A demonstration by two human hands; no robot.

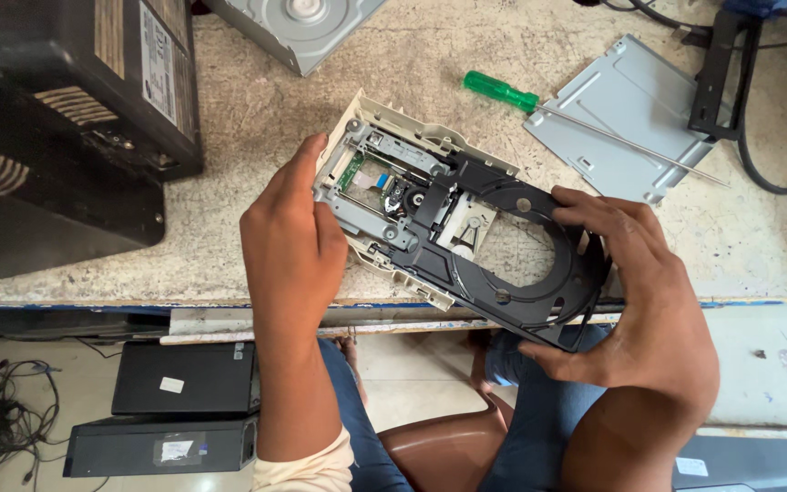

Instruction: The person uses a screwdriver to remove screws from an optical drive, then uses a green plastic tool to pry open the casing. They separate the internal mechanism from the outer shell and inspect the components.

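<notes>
Head view: the opened optical disc drive mechanism [430, 214], a cream plastic frame carrying grey metal parts, a small green circuit board and a black round-cut disc tray [526, 273], is held tilted over the near edge of the speckled stone surface [257, 118], partly above the person's lap. The left hand [291, 241] grasps the frame's left end, thumb on top and fingers wrapped beneath. The right hand [635, 310] grasps the extended black tray at its right rim, fingers curled over the edge. On the surface, far of the mechanism, lie a green-handled screwdriver with a long thin shaft [501, 92] and a flat grey metal cover plate [626, 118]; a second grey drive casing [298, 27] sits at the far edge, a black computer case [75, 100] stands at left, and black cables [776, 137] run at far right. Risk, as judged: the tray is drawn well out, so uneven pull from the right hand could twist it off its rails or crack the frame; the exposed ribbon cable and lens assembly could be damaged by finger contact; a slipped hold would drop the unit to the floor.
</notes>
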